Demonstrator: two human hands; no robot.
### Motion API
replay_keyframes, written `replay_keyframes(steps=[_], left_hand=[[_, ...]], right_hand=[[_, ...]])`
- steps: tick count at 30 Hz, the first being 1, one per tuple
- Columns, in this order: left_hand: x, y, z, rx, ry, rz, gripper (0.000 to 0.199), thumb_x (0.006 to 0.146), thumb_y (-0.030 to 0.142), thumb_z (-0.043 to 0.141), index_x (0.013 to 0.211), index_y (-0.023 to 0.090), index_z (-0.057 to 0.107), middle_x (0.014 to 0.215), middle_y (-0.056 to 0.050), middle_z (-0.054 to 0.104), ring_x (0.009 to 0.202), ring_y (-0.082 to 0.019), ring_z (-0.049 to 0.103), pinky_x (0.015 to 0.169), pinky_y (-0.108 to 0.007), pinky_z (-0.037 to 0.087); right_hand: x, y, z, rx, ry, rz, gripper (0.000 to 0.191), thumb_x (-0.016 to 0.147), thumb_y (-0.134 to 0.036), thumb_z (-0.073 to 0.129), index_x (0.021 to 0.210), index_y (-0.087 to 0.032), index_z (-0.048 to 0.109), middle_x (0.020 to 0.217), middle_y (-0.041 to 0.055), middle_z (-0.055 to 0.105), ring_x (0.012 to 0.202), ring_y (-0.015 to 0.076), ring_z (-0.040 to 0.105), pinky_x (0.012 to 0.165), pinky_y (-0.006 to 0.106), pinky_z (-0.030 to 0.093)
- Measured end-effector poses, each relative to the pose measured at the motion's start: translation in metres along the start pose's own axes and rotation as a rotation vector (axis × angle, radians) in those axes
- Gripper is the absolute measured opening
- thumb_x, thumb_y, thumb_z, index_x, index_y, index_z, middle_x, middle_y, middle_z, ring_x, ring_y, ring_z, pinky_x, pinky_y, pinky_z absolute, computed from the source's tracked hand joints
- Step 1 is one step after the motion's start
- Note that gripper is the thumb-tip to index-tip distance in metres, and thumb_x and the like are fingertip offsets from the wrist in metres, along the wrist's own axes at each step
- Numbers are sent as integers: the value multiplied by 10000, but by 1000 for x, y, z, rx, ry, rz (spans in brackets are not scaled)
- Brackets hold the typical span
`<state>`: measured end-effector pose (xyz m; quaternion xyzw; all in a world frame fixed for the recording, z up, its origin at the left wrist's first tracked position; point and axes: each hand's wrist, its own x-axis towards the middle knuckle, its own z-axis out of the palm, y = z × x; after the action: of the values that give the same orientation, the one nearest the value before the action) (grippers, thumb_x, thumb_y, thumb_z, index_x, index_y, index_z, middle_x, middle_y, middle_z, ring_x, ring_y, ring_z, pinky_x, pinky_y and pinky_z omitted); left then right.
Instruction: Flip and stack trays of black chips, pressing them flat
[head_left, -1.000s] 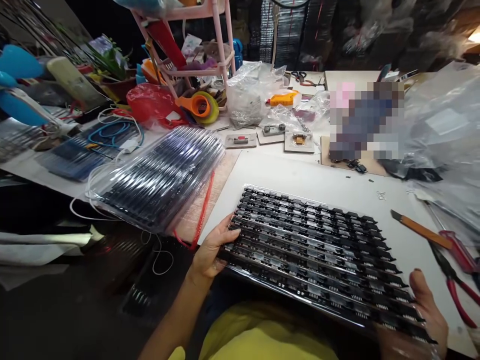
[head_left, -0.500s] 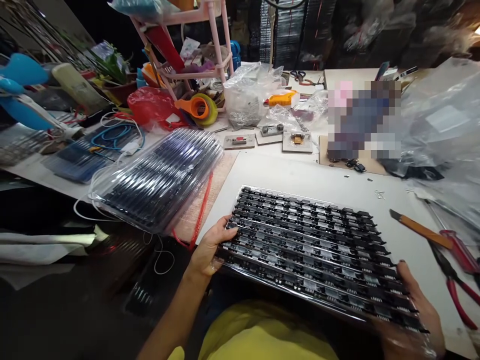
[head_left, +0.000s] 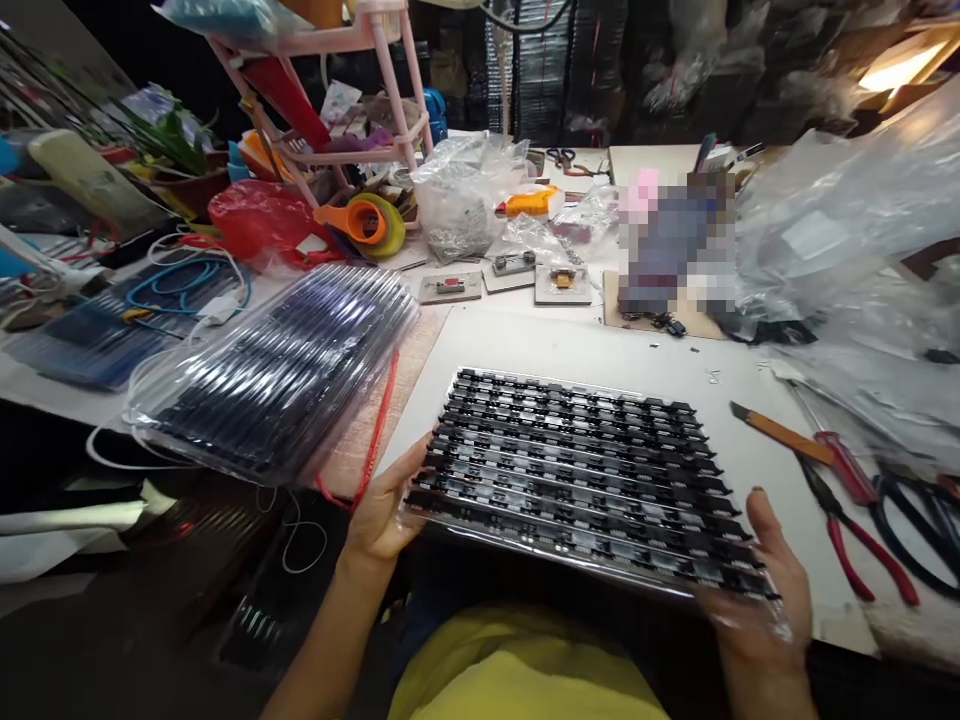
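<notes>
Two grips on one tray, and I'm watching from well off through the head view: my left grip [head_left: 386, 508] grasps the short left side of the clear tray [head_left: 570, 553], while my right grip [head_left: 776, 575] clasps the near right corner, thumb up outside the edge, fingers showing blurrily under the plastic. So the load lies squarely between them, in front of the yellow shirt [head_left: 525, 665], and its long axis runs left to right, slanting down toward the right grip, which sits lower in view and looks the closer to the body. Rows of black parts [head_left: 570, 455] follow that same line. Far edge over the white board [head_left: 540, 335] on the worktop, near edge out over the lap; whether the underside touches the board, I can't tell. Now the sides: off to the left, nearer my left grip, there's the plastic-wrapped pile [head_left: 281, 365], well apart from the tray; on the right, the cutter [head_left: 784, 433] and pliers [head_left: 855, 540] lie just beyond my right grip. As I judge it, everything hinges on that long axis: with support at opposite ends, either side dipping could set those black parts sliding.
</notes>
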<state>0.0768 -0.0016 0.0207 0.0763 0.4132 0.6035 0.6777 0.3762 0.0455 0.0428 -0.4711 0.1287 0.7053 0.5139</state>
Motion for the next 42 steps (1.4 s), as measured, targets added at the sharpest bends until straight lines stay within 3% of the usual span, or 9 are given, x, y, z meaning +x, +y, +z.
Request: replay_keyframes(steps=[5, 11, 20, 30, 37, 42], left_hand=[[-1, 2, -11, -91, 8, 122, 518, 812, 183, 574, 1321, 174, 480, 1163, -76, 659, 1053, -230, 623, 933, -319, 496], [-4, 7, -2, 122, 55, 26, 560, 792, 65, 577, 1322, 221, 489, 1168, -50, 659, 1104, -228, 594, 984, -329, 463], [-1, 5, -7, 84, 127, 35, 600, 789, 64, 563, 1339, 283, 466, 1203, -28, 642, 1117, -231, 586, 1001, -350, 444], [-2, 7, -2, 76, 217, 51, 625, 743, 2, 550, 1305, 273, 511, 1108, -24, 689, 1076, -238, 611, 944, -348, 490], [-1, 5, 0, 61, 213, 65, 602, 771, 38, 573, 1315, 284, 499, 1184, -32, 652, 1088, -242, 604, 951, -344, 484], [0, 3, 1, 64, 201, 70, 609, 776, 34, 564, 1329, 275, 483, 1198, -42, 644, 1097, -245, 598, 970, -357, 470]], right_hand=[[17, 6, -18, 35, -246, -71, 373, 916, -398, 406, 890, -211, 727, 881, 60, 729, 982, 243, 646, 990, 488, 411], [19, 9, -25, -41, -378, 6, 329, 925, -356, 431, 993, -193, 708, 994, 75, 709, 1040, 237, 618, 1007, 470, 397], [23, 8, -25, -47, -440, 93, 371, 941, -411, 411, 1019, -192, 700, 962, 60, 717, 1058, 226, 608, 1015, 445, 394], [22, 10, -23, -34, -515, 106, 377, 942, -436, 421, 1069, -190, 677, 991, 58, 710, 1050, 224, 611, 1005, 447, 402], [22, 6, -22, 35, -507, 44, 331, 945, -382, 421, 1058, -206, 677, 1017, 46, 702, 1054, 223, 607, 994, 452, 420], [23, 9, -21, 194, -401, -25, 325, 956, -269, 372, 1066, -214, 673, 1019, 18, 703, 1043, 200, 611, 1003, 422, 427]])
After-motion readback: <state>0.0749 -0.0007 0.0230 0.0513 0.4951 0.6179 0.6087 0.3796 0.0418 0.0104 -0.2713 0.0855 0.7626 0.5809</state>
